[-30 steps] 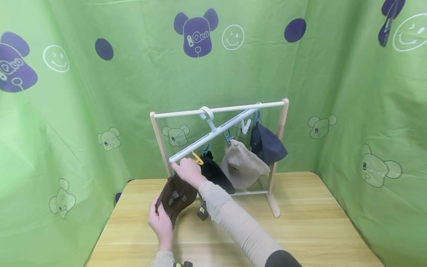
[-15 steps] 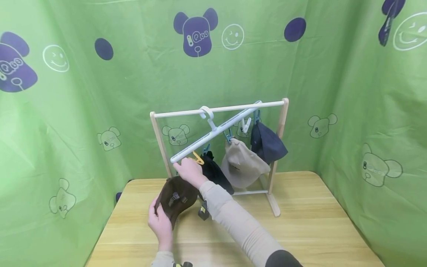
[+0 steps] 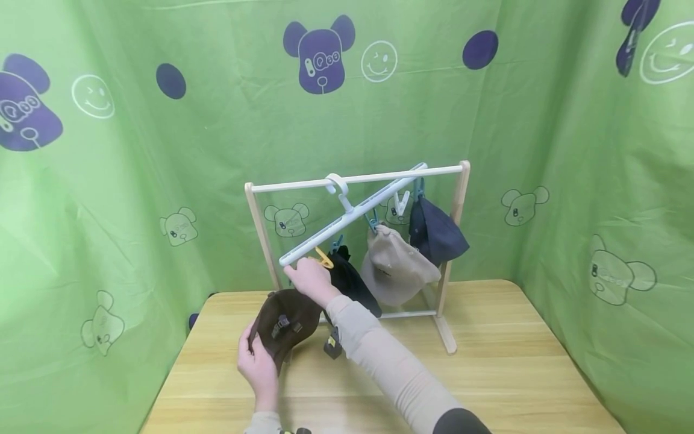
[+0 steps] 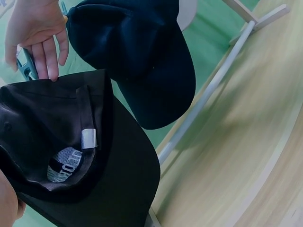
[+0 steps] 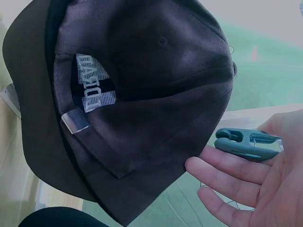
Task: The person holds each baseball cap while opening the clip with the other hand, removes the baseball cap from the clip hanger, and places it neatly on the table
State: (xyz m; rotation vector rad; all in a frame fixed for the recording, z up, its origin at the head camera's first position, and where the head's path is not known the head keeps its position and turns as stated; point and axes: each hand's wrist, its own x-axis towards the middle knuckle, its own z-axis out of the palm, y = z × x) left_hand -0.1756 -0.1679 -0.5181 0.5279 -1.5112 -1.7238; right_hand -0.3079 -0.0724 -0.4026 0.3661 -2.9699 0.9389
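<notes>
A dark brown cap (image 3: 287,319) is gripped at its brim side by my left hand (image 3: 257,364), with its inside label and metal strap buckle facing up toward the head view. My right hand (image 3: 311,280) is at the low left end of a pale blue hanger (image 3: 331,228). Between its thumb and fingers it pinches a teal clothespin (image 5: 248,143), whose tip points at the cap's crown. Its fingertips touch the cap's edge in the right wrist view. The hanger hooks over the rack's rail and tilts, left end down.
From the hanger hang a black cap (image 3: 349,283), a beige cap (image 3: 398,268) and a navy cap (image 3: 434,232) on clothespins. A yellow clothespin (image 3: 324,258) and a white clothespin (image 3: 401,204) hang there too. The wooden rack (image 3: 458,205) stands on the table (image 3: 504,374), before green curtains.
The brown cap and my left hand have shifted slightly down and left, away from the hanger. The hanger's low end has moved a little right; my right hand stays at it.
</notes>
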